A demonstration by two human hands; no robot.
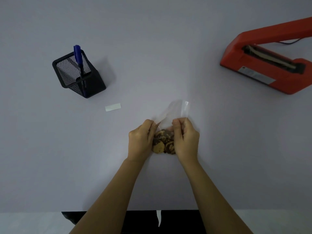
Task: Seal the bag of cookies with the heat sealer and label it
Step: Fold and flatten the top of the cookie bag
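Observation:
A clear plastic bag (175,110) holding several brown cookies (163,141) lies on the white table near the middle. My left hand (141,140) grips the bag's left side and my right hand (185,138) grips its right side, both just above the cookies. The bag's empty upper part stands up and leans away to the right. A red heat sealer (263,65) sits at the far right with its arm raised. A small white label (113,107) lies flat to the left of the bag.
A black mesh pen holder (79,75) with a blue marker (78,54) stands at the left. The table's near edge (50,212) runs across the bottom of the view. A dark cable (290,42) trails behind the sealer.

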